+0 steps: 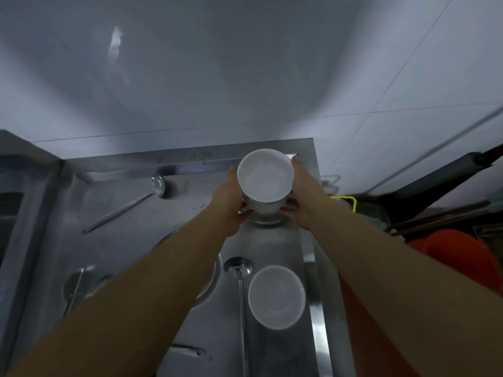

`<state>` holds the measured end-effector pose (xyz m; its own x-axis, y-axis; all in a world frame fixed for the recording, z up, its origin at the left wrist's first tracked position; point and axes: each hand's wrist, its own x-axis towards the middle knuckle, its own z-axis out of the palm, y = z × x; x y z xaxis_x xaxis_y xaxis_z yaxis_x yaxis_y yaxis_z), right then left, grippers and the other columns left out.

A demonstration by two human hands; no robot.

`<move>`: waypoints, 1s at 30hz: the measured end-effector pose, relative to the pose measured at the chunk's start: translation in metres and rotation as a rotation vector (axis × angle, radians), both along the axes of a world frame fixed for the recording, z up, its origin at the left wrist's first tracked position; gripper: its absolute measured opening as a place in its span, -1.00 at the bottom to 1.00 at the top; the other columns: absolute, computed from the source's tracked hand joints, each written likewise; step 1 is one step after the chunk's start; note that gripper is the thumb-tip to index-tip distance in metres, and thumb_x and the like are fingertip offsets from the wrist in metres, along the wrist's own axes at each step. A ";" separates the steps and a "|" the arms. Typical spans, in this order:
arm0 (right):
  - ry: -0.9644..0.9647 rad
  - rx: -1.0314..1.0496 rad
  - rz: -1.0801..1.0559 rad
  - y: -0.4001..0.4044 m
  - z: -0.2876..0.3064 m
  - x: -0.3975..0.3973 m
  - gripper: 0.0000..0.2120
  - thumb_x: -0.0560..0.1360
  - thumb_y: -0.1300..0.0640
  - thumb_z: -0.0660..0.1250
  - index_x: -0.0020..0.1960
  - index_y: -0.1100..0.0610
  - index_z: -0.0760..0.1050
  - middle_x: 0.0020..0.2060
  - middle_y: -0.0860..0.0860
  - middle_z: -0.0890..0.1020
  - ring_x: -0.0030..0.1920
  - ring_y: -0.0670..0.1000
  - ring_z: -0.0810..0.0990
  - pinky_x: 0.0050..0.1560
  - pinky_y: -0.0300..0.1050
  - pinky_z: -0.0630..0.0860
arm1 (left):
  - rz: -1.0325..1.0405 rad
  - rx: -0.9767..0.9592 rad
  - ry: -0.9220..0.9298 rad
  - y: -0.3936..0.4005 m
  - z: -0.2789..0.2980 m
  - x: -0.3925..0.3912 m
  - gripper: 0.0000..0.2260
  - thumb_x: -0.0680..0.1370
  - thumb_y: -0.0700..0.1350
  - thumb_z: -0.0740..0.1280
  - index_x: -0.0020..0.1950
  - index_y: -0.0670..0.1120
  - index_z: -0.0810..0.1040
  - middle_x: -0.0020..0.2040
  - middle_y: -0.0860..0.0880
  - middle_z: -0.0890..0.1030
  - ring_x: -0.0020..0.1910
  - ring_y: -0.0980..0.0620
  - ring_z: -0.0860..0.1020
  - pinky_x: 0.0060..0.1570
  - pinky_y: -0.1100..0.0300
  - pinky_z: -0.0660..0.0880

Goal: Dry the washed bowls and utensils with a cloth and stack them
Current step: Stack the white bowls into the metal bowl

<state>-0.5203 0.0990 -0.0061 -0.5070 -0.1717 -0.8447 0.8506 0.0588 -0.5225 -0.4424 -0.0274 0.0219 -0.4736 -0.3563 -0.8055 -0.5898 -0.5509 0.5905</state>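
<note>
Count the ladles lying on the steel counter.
2 clear ones: one ladle at the back left, another ladle just left of the single white bowl. The arms may hide more utensils at the lower left.

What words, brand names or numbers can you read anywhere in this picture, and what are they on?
None: no readable text shows anywhere.
Stack of white bowls held between the left hand and right hand: plain, no marks.
Single white bowl on the steel counter: plain.
Ladle and wall tiles: no print visible.
</note>
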 end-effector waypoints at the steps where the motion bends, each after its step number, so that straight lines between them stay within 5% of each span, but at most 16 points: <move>1: 0.001 0.006 -0.021 -0.004 -0.007 -0.004 -0.22 0.35 -0.57 0.26 0.34 -0.05 0.54 0.21 0.04 0.68 0.18 0.15 0.66 0.19 0.13 0.64 | -0.001 0.000 -0.010 -0.003 -0.008 -0.005 -0.70 0.65 0.25 0.26 0.11 0.05 0.59 0.07 -0.04 0.64 0.06 -0.08 0.62 0.00 0.03 0.62; 5: 0.001 -0.004 -0.055 -0.014 -0.031 -0.012 -0.29 0.38 -0.56 0.25 0.28 -0.07 0.57 0.18 0.03 0.71 0.17 0.15 0.67 0.22 0.17 0.64 | 0.010 0.015 -0.021 -0.010 -0.037 -0.018 -0.59 0.66 0.26 0.27 0.28 -0.02 0.59 0.11 -0.07 0.70 0.01 -0.06 0.68 -0.22 0.13 0.64; 11: 0.001 0.013 -0.086 -0.021 -0.052 -0.018 -0.28 0.40 -0.56 0.26 0.32 -0.08 0.56 0.17 0.02 0.70 0.17 0.14 0.66 0.22 0.14 0.64 | 0.014 0.035 -0.030 -0.017 -0.067 -0.029 -0.55 0.58 0.31 0.35 0.27 0.01 0.61 0.16 -0.07 0.73 0.13 -0.15 0.70 0.16 -0.12 0.66; 18: 0.023 0.029 -0.093 -0.021 -0.066 -0.022 -0.35 0.46 -0.53 0.27 0.27 -0.06 0.57 0.15 0.03 0.71 0.15 0.14 0.68 0.22 0.15 0.65 | 0.031 0.073 -0.010 -0.016 -0.078 -0.033 -0.73 0.61 0.15 0.40 0.21 0.03 0.61 0.14 -0.06 0.71 0.12 -0.12 0.68 0.08 -0.03 0.67; 22: 0.046 0.081 -0.111 -0.021 -0.067 -0.019 -0.47 0.55 -0.50 0.16 0.07 -0.06 0.54 0.09 0.04 0.68 0.14 0.15 0.66 0.26 0.18 0.64 | 0.056 0.052 -0.018 -0.013 -0.075 -0.033 -0.77 0.63 0.10 0.37 0.21 0.02 0.61 0.15 -0.07 0.70 0.11 -0.12 0.67 0.06 -0.01 0.67; 26: 0.097 0.112 -0.089 -0.010 -0.058 -0.013 -0.45 0.61 -0.44 0.14 0.21 0.00 0.55 0.06 0.03 0.67 0.14 0.14 0.65 0.32 0.16 0.60 | 0.101 0.039 -0.039 -0.011 -0.062 -0.027 -0.83 0.70 0.07 0.27 0.08 0.02 0.59 0.14 -0.09 0.68 0.16 -0.11 0.64 -0.05 0.04 0.64; 30: 0.156 0.101 -0.067 0.014 -0.049 0.005 -0.62 0.65 -0.31 0.20 0.10 -0.01 0.54 -0.01 -0.04 0.65 0.08 0.05 0.61 0.26 0.04 0.56 | 0.096 -0.025 -0.018 -0.010 -0.052 -0.001 -0.69 0.75 0.06 0.17 0.17 -0.13 0.58 0.05 -0.11 0.66 0.05 -0.05 0.62 0.06 0.03 0.62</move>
